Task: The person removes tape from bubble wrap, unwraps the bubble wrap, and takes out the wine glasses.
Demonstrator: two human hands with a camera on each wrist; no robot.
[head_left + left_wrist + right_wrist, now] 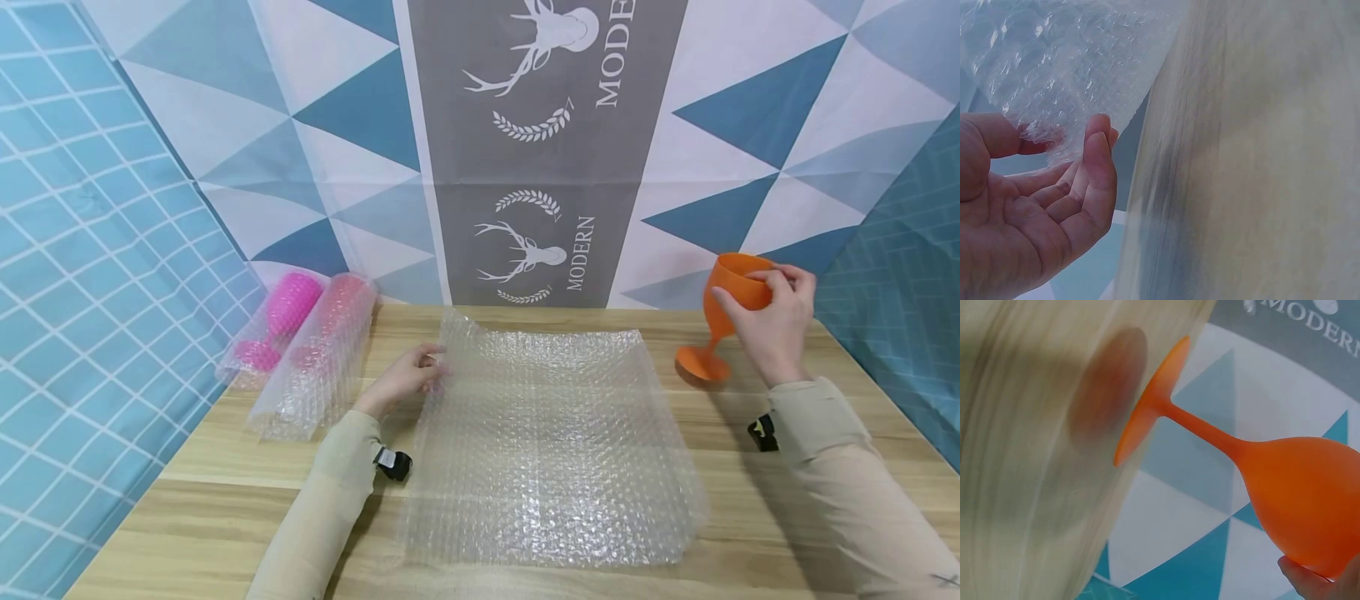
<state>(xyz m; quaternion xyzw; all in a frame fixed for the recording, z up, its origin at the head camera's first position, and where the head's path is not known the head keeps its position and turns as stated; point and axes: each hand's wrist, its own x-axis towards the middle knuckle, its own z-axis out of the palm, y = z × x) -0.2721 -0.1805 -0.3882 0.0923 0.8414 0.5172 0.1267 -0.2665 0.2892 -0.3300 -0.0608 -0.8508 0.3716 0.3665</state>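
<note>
At the right of the table, my right hand (780, 321) grips the bowl of an orange goblet (738, 292) near its rim. The right wrist view shows the goblet (1300, 494) tilted, its foot held off the tabletop with a shadow beside it. A sheet of bubble wrap (547, 442) lies spread over the middle of the table. At its far left corner my left hand (408, 375) pinches the edge. In the left wrist view the thumb and fingers of that hand (1041, 206) hold the crumpled corner of the bubble wrap (1079, 75).
Two wrapped goblets lie at the left back: a pink goblet (292, 304) and a red goblet (341, 308), each inside bubble wrap. A patterned cloth wall (360, 150) stands behind the wooden table (202, 492), with blue tiled cloth (82, 275) along the left.
</note>
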